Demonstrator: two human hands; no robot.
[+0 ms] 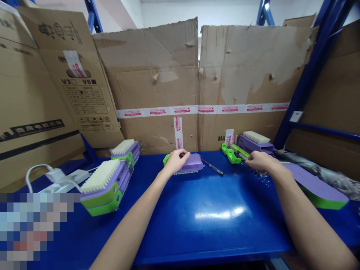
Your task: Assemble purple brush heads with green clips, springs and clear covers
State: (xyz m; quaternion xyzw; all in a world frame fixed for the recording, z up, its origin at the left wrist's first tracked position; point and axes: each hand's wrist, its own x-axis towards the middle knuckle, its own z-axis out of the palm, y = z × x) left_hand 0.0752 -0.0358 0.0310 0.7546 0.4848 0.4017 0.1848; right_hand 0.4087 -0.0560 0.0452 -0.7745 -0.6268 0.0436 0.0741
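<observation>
My left hand [176,160] is closed on the left part of a purple brush piece [193,162], which lies bristles down on the blue table with a green end at its left. A screwdriver [215,168] lies just right of that piece. My right hand [260,161] reaches to small parts at the back right, its fingers pressed together; what they hold, if anything, is hidden. Bright green clips [234,157] and a yellow-green strip [239,151] lie beside it.
Stacked purple-green brushes [102,185] stand at the left, near a white power strip [66,182]. More purple pieces [256,142] sit back right, and a purple-green piece [317,183] lies beside my right forearm. Cardboard [157,75] walls the rear.
</observation>
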